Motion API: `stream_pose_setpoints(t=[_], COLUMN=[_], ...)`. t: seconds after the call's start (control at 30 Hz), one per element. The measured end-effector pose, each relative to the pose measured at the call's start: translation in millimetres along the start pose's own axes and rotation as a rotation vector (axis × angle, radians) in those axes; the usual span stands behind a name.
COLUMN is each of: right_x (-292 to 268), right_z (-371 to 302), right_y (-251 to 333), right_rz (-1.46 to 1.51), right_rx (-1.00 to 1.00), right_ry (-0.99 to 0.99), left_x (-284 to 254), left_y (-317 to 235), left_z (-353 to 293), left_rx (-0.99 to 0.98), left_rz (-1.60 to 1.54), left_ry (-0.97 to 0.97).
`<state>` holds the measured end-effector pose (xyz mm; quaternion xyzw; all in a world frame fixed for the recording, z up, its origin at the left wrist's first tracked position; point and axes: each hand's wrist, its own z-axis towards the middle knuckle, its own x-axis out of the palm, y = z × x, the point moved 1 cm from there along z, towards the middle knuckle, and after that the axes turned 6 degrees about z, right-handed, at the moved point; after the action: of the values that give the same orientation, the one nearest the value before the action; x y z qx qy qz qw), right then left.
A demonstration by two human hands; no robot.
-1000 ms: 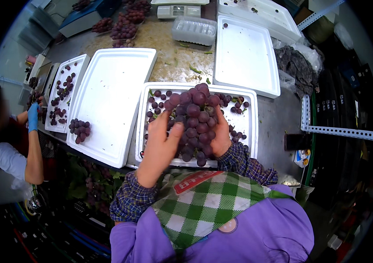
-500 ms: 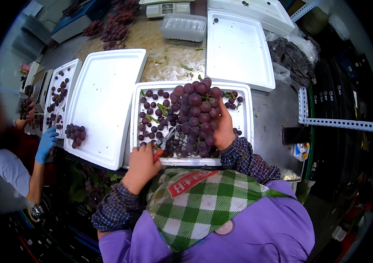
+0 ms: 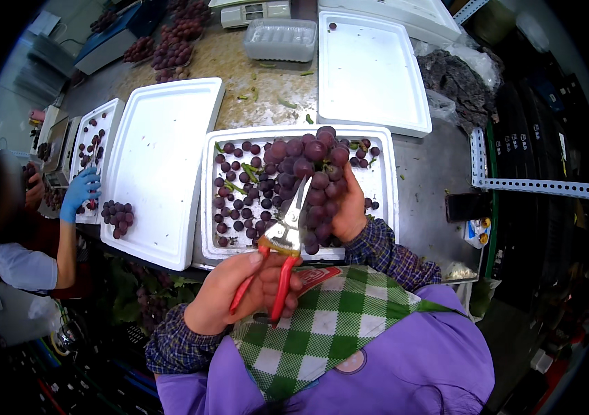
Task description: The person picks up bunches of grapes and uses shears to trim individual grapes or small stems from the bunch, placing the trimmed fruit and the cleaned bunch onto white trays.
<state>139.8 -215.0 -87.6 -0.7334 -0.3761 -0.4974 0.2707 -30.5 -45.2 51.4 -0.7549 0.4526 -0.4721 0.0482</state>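
Red-handled pruning shears (image 3: 285,238) rest in my left hand (image 3: 242,287), its fingers curled about the grips. Their metal blades point up against a large bunch of dark purple grapes (image 3: 316,149). My right hand (image 3: 352,211) cups that bunch from its right side, and the grapes hide most of its fingers. Beneath the bunch lies a white foam tray (image 3: 391,228) holding many loose grapes (image 3: 239,205) and bits of green stem (image 3: 247,171).
Left of my tray lies another white foam tray (image 3: 160,152) with a small grape bunch (image 3: 118,218). A co-worker's blue-gloved hand (image 3: 81,192) is over a farther tray. Behind are a clear plastic punnet (image 3: 281,39), a scale (image 3: 253,12) and a foam tray (image 3: 374,76). A perforated metal bar (image 3: 543,187) stands right.
My left hand has drawn back toward me and turned palm up, bringing the shears into full view before the bunch. The bunch has turned slightly. The co-worker's gloved hand has moved up over the tray.
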Motion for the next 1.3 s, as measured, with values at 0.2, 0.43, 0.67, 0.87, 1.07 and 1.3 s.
stream_pose_setpoints(t=[0.2, 0.43, 0.67, 0.87, 1.07, 1.3], right_x=[3, 27, -20, 16, 14, 9], right_z=[-7, -13, 1, -11, -14, -16], right_y=[-3, -13, -2, -14, -12, -12], right_rz=[-0.264, -0.369, -0.099, -0.328, -0.229, -0.372], right_rx=[-0.024, -0.122, -0.012, -0.155, -0.166, -0.162], right_ry=[-0.088, -0.095, 0.207, -0.003, 0.118, 0.056], left_x=[13, 6, 13, 8, 6, 11], left_y=[5, 14, 15, 20, 23, 28], left_z=[22, 33, 36, 37, 39, 42], left_rx=[-0.078, -0.037, -0.041, -0.024, -0.047, -0.009], left_rz=[-0.071, -0.193, -0.210, -0.255, -0.405, -0.404], left_ry=[-0.046, 0.122, 0.103, 0.131, 0.234, 0.148])
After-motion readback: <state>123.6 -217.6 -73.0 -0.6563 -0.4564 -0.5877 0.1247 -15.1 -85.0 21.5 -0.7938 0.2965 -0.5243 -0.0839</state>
